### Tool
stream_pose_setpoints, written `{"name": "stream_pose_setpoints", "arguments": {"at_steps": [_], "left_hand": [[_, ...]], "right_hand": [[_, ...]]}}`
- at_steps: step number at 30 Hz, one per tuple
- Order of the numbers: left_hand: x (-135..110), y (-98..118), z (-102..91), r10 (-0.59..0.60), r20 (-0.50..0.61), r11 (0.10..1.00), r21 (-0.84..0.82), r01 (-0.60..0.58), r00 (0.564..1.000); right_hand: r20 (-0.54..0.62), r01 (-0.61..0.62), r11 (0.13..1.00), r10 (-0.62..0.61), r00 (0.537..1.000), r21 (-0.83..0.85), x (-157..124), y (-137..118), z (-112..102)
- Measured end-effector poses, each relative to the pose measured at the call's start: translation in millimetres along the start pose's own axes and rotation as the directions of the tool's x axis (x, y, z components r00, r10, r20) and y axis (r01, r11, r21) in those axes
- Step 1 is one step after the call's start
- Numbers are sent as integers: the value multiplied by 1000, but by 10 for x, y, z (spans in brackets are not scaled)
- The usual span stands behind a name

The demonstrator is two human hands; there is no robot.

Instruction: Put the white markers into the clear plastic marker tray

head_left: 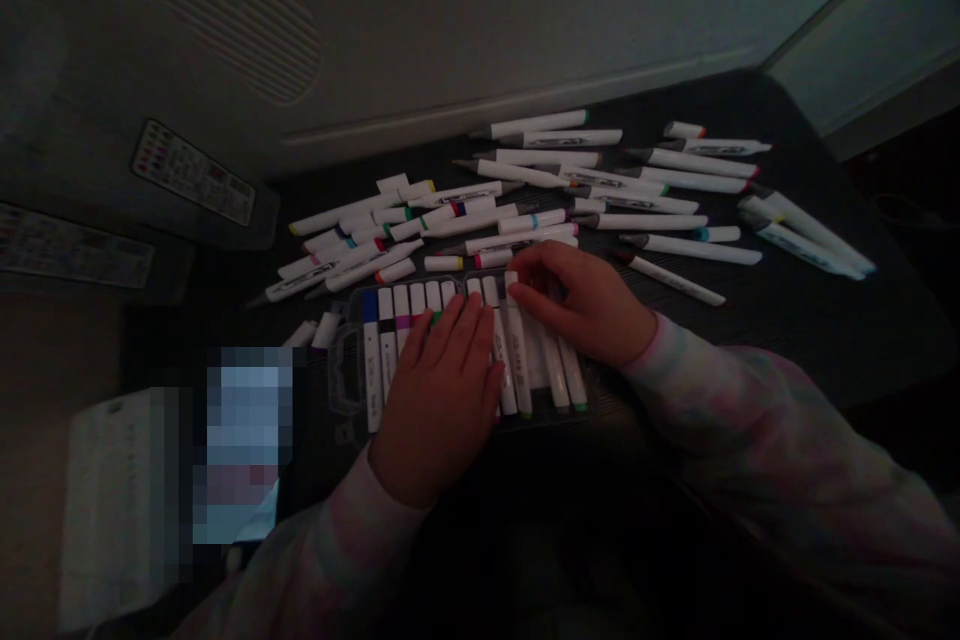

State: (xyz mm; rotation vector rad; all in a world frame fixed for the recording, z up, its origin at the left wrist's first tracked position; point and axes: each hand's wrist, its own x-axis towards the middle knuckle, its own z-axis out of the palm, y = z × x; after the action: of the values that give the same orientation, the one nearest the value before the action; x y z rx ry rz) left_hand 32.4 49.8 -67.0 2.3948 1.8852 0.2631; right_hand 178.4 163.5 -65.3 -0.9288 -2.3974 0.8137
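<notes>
Right hand: thumb and index seem closed on far end of marker in clear case. Left hand: apart from right, fingers extended, palm down over row. Best: light left pressure, marker parallel to neighbours. Keep right sleeve clear of loose markers on counter, beyond case.

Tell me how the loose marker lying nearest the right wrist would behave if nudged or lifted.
The marker is probably stiff, given its straight, slim barrel. It looks small beside the right hand, so likely light to lift. Lying on its side on the table, it may roll or slide when pushed; its exact cross-section is too dim to judge.
</notes>
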Motion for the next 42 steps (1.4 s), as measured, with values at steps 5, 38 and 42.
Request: {"name": "stream_pose_setpoints", "arguments": {"at_steps": [5, 38, 42], "left_hand": [[6, -5, -17, 30, -57, 999, -22, -32, 998], [-36, 46, -11, 223, -9, 966, -135, -222, 975], [-32, 49, -15, 220, -9, 966, -140, -219, 975]], "right_hand": [[20, 40, 997, -39, 999, -61, -5, 12, 18], [37, 124, 978, -119, 992, -166, -9, 20, 45], [19, 118, 976, -117, 993, -183, -13, 16, 49]]}}
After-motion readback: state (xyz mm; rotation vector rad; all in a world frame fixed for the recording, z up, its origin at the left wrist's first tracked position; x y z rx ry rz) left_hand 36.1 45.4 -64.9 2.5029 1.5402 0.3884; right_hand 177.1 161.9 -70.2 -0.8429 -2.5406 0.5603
